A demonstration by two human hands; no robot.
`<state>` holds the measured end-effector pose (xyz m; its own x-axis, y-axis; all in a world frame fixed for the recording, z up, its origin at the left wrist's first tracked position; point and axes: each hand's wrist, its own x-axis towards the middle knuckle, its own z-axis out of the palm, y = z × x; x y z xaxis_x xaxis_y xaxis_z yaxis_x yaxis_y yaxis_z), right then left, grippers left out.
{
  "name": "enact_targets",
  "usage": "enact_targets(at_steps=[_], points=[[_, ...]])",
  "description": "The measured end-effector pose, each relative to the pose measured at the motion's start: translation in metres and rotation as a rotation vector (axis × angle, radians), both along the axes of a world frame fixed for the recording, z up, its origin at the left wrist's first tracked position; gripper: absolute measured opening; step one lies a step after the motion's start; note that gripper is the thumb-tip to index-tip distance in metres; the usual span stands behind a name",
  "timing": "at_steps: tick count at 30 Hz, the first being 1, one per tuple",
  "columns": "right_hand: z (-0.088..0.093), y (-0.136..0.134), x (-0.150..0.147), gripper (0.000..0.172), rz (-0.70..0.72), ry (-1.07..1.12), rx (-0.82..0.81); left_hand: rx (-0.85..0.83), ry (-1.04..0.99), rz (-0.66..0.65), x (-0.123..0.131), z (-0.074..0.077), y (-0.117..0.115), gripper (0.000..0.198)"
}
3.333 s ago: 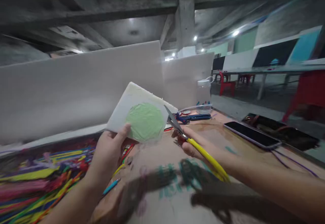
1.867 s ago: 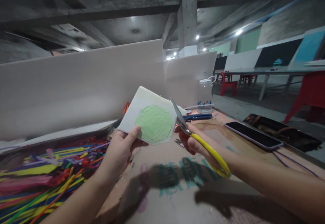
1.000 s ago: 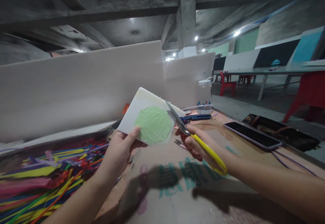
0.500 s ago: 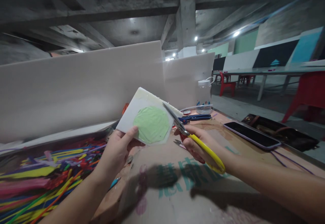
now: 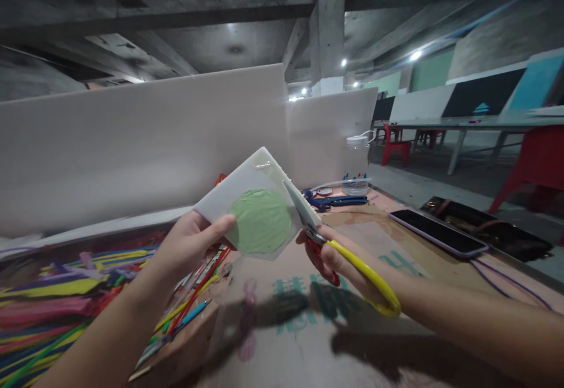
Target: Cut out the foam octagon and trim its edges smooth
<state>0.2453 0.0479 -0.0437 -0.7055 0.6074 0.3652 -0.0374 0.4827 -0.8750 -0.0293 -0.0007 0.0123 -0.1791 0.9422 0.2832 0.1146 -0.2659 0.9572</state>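
My left hand [image 5: 194,241] pinches the left side of a white sheet [image 5: 224,194], its thumb on the edge of a flat green round piece [image 5: 262,222] that lies on the sheet. The sheet is tilted up above the table, a corner pointing upward. In my right hand [image 5: 337,259] are scissors [image 5: 365,276] with yellow and red handles. One blade lies over the sheet's right edge, just beside the green piece; the other blade is hidden behind the sheet.
Colourful strips [image 5: 66,294] fill the left side, with several pencils and a blue pen [image 5: 194,313] beside them. Behind stand a pale upright panel [image 5: 145,147] and a clear bottle [image 5: 355,168]. Dark blue pliers [image 5: 339,201], a phone [image 5: 438,232] and a black bag [image 5: 489,229] lie right.
The sheet has turned clockwise, its top corner shifting right. The scissors have come further over its right edge, and the lower blade that showed below is now hidden.
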Motion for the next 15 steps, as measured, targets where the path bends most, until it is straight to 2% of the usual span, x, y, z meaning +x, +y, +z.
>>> enact_targets(at_steps=[7, 15], points=[[-0.0057, -0.0025, -0.0061, 0.063, 0.005, 0.092, -0.067, 0.003, -0.017, -0.049, -0.0048, -0.0041, 0.0022, 0.043], [-0.0002, -0.006, -0.0057, 0.067, -0.069, 0.068, -0.17, -0.011, -0.054, -0.089, 0.0014, -0.0066, 0.0056, 0.049]])
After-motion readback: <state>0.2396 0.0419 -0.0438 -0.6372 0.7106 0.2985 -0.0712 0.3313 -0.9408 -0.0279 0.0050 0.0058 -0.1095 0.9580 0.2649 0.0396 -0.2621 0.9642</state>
